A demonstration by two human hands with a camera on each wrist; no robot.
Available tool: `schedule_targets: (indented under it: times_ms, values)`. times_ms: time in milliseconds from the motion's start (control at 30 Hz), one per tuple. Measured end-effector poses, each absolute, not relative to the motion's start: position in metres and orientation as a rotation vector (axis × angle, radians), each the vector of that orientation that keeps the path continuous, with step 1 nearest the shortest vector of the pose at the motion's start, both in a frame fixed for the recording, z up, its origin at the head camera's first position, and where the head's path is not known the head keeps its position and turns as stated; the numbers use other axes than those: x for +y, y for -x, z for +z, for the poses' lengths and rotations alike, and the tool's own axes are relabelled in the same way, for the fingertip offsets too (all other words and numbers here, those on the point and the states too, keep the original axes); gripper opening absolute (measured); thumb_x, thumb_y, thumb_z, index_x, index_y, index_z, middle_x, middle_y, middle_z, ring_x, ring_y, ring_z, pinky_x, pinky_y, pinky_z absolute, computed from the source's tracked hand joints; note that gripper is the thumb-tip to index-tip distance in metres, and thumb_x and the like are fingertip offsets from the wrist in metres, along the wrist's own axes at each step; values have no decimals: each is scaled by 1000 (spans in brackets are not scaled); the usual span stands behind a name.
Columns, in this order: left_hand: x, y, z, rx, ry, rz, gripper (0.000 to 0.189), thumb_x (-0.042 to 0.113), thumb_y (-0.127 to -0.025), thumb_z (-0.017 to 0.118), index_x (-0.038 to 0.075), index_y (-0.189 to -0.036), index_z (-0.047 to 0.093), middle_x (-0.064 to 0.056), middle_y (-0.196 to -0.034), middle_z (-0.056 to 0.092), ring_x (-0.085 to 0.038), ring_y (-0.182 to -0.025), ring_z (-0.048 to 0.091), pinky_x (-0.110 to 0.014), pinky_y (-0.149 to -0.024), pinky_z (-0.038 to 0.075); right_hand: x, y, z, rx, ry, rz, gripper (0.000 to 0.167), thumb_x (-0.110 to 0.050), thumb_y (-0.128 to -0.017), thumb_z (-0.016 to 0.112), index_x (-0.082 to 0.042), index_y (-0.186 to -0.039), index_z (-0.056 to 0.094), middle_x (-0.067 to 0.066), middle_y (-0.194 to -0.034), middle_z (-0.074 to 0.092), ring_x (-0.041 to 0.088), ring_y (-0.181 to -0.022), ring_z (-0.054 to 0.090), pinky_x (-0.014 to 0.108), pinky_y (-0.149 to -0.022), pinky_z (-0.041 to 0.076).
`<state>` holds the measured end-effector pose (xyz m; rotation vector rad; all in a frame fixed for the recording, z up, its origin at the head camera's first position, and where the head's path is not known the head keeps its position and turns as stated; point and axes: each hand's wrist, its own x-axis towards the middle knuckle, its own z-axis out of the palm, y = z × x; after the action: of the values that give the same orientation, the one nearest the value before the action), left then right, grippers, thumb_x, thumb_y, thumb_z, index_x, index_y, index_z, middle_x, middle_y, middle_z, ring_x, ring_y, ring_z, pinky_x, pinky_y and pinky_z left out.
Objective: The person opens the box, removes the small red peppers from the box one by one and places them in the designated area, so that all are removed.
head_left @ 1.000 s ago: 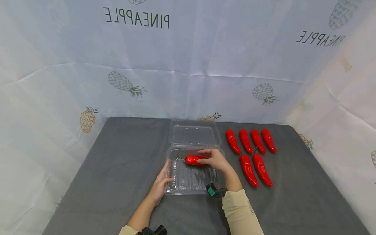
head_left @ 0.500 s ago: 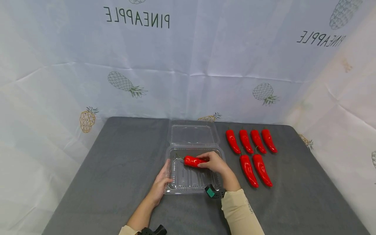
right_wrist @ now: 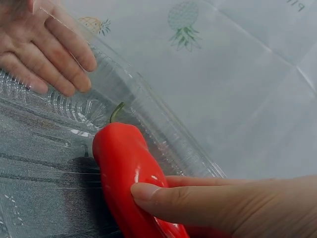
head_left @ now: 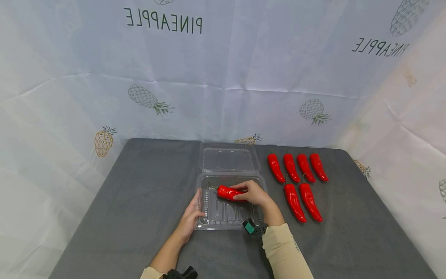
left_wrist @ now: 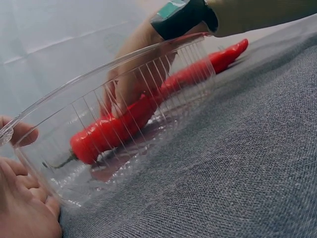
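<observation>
My right hand [head_left: 257, 193] pinches a glossy red chili pepper [head_left: 225, 192] between thumb and fingers, low inside a clear plastic clamshell box [head_left: 223, 215]. The pepper's green stem points left and its lower end is hidden by the hand. In the right wrist view the thumb [right_wrist: 158, 198] lies across the pepper's side. My left hand [head_left: 189, 219] holds the box's left wall, thumb over the rim and fingers along the outside; the left wrist view shows the pepper [left_wrist: 104, 136] through the ribbed wall, close over the box floor.
The box's lid [head_left: 230, 159] lies folded back toward the curtain [head_left: 223, 69]. Right of the box, several red peppers lie in two rows on the grey cloth-covered table [head_left: 139, 201], among them one near pepper [head_left: 294, 202] and one far pepper [head_left: 318, 167].
My right hand has shifted the pepper slightly left and toward me within the box, tilting its stem end farther away. The left hand stays at the box's left side.
</observation>
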<state>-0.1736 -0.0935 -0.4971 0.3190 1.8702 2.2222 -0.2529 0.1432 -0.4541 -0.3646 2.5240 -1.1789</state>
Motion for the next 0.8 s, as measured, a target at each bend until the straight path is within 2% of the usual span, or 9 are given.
schedule_targets:
  times_ms: [367,800]
  values:
    - [-94,175,-497,1877,-301,2220,79,-6,-81,36,0,-148,-3,-14,-157,-9,-28,-144,-11,3,-97,15,142,254,-456,2525,373,-1138,38,-12,-78,72,-9,-116,67,12,-111,68,17,-90,59,30,-77,51]
    - [-94,173,-499,1874,-322,2230,79,-6,-81,37,-2,-148,-4,-14,-157,-9,-29,-144,-11,3,-97,15,144,249,-449,2488,459,-1089,36,-19,-87,62,-11,-122,63,15,-112,66,14,-79,51,24,-66,45]
